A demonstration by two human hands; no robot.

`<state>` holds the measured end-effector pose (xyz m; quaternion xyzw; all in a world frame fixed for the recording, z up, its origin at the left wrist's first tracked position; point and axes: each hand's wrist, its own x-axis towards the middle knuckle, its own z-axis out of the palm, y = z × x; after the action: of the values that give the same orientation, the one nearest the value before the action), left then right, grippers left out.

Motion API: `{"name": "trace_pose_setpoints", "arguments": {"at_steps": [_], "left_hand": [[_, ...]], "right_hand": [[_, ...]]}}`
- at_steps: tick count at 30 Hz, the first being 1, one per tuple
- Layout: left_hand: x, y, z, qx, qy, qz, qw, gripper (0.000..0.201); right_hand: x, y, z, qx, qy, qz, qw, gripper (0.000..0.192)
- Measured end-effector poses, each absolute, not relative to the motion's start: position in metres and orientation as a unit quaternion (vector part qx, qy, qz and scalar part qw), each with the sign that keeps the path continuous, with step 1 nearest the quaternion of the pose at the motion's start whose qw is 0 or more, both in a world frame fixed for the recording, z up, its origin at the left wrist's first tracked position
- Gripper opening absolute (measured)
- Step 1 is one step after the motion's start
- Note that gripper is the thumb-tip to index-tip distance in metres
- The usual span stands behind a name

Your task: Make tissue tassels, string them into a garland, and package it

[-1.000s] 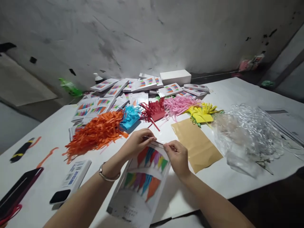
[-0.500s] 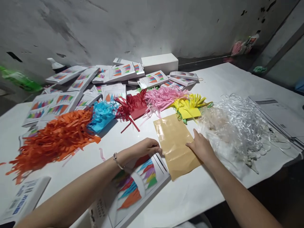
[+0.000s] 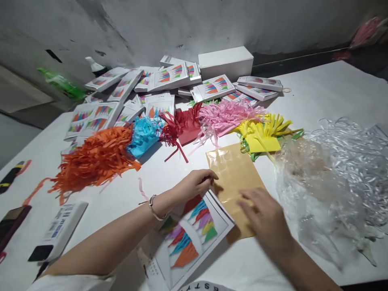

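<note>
My left hand (image 3: 198, 184), a bracelet on its wrist, has its fingers bent around the far end of a white box (image 3: 184, 250) printed with colourful tassel garlands. The box's right corner overlaps the edge of a glossy tan sheet (image 3: 235, 171) lying on the table. My right hand (image 3: 263, 214), somewhat blurred, hovers over the sheet's right side. Its thumb and fingers are apart with nothing seen between them. Beyond the sheet lie fringed paper bundles: yellow (image 3: 263, 141), pink (image 3: 224, 115), red (image 3: 188, 131), blue (image 3: 145, 137) and orange (image 3: 97, 157).
Several printed boxes (image 3: 168, 76) are heaped by the wall, beside a plain white box (image 3: 226, 62). Clear plastic bags (image 3: 315, 202) and white ribbon strands (image 3: 357, 161) crowd the right side. At left are a white device (image 3: 63, 226), a phone (image 3: 12, 224) and a green bottle (image 3: 62, 83).
The printed box has shifted with my left hand so its corner covers the tan sheet's edge. My right hand has drawn back from the sheet's right edge toward me. The view has turned left.
</note>
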<state>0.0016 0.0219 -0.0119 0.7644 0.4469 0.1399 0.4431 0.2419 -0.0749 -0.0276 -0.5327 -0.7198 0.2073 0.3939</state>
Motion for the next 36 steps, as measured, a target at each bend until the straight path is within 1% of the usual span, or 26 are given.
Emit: {"name": "trace_pose_setpoints", "arguments": {"at_steps": [2,5,9,11,13,15,17,18,19,21,22,23,24,25,27,28,29,30,31,34,36], "left_hand": [[0.003,0.021,-0.006,0.764,0.453,0.160,0.431,0.028],[0.003,0.017,0.007,0.809,0.403,0.168,0.393,0.022],[0.004,0.006,0.018,0.928,0.261,0.108,0.242,0.021],[0.005,-0.002,0.018,0.953,0.238,0.064,0.177,0.022],[0.003,-0.007,0.013,0.962,0.227,0.031,0.146,0.021],[-0.003,-0.008,0.004,0.963,0.222,0.023,0.148,0.022],[-0.013,-0.005,-0.007,0.954,0.235,0.036,0.181,0.027],[-0.018,-0.002,-0.013,0.945,0.252,0.046,0.202,0.031],[-0.024,0.001,-0.019,0.934,0.275,0.058,0.221,0.035],[-0.031,0.006,-0.029,0.913,0.316,0.070,0.247,0.039],[-0.033,0.007,-0.032,0.905,0.333,0.071,0.254,0.039],[-0.033,0.008,-0.035,0.898,0.348,0.069,0.260,0.037],[-0.031,0.008,-0.036,0.891,0.362,0.067,0.267,0.033],[-0.029,0.008,-0.037,0.882,0.376,0.065,0.277,0.029],[-0.024,0.008,-0.034,0.863,0.400,0.060,0.302,0.023],[-0.022,0.008,-0.032,0.856,0.407,0.058,0.314,0.021],[-0.021,0.009,-0.030,0.851,0.411,0.057,0.323,0.020],[-0.020,0.009,-0.029,0.847,0.412,0.057,0.330,0.019],[-0.019,0.009,-0.027,0.844,0.414,0.059,0.335,0.019],[-0.019,0.009,-0.026,0.843,0.415,0.075,0.335,0.018],[-0.018,0.007,-0.027,0.852,0.411,0.086,0.312,0.017]], "right_hand": [[0.219,-0.082,-0.025,-0.470,-0.737,0.270,0.403,0.026],[0.198,-0.086,-0.029,-0.457,-0.725,0.300,0.420,0.022],[0.191,-0.089,-0.035,-0.466,-0.704,0.302,0.442,0.025],[0.189,-0.091,-0.036,-0.465,-0.708,0.304,0.436,0.027],[0.190,-0.091,-0.035,-0.457,-0.726,0.311,0.410,0.026],[0.197,-0.087,-0.035,-0.454,-0.743,0.307,0.384,0.022],[0.212,-0.079,-0.036,-0.482,-0.739,0.277,0.380,0.019],[0.222,-0.075,-0.038,-0.521,-0.731,0.240,0.368,0.022],[0.232,-0.070,-0.040,-0.572,-0.719,0.191,0.346,0.030],[0.249,-0.062,-0.046,-0.680,-0.689,0.074,0.240,0.051],[0.255,-0.059,-0.049,-0.715,-0.675,0.037,0.181,0.057],[0.259,-0.056,-0.052,-0.734,-0.665,0.028,0.134,0.059],[0.261,-0.054,-0.055,-0.741,-0.661,0.047,0.110,0.058],[0.262,-0.053,-0.058,-0.742,-0.658,0.078,0.103,0.053],[0.263,-0.052,-0.061,-0.739,-0.648,0.141,0.119,0.033],[0.263,-0.052,-0.061,-0.735,-0.647,0.157,0.131,0.023],[0.263,-0.053,-0.061,-0.731,-0.650,0.155,0.138,0.017],[0.263,-0.054,-0.061,-0.729,-0.656,0.135,0.141,0.016],[0.263,-0.055,-0.060,-0.730,-0.662,0.101,0.138,0.021],[0.263,-0.057,-0.058,-0.736,-0.668,0.014,0.108,0.041],[0.262,-0.056,-0.057,-0.742,-0.663,0.031,0.098,0.039]]}}
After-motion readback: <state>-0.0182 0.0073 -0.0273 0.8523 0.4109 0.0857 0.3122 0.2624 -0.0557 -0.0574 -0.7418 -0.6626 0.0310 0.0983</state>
